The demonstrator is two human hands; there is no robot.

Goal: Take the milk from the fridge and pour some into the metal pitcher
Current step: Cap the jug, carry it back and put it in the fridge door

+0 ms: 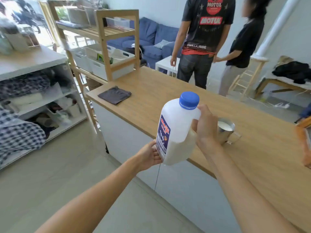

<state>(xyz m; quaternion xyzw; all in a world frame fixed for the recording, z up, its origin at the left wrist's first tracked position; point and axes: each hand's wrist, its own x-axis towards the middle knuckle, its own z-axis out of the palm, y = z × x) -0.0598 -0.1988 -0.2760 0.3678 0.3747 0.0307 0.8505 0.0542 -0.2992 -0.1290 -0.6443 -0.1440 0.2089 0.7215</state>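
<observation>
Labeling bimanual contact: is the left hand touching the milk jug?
Touching. The head view shows the left hand cupping the lower corner of the milk jug, no gap visible.

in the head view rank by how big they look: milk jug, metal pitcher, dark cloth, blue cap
1. White plastic milk jug
2. Dark folded cloth
3. Shiny metal pitcher, partly hidden
4. Round blue cap

The jug is nearest the camera, which inflates it.
</observation>
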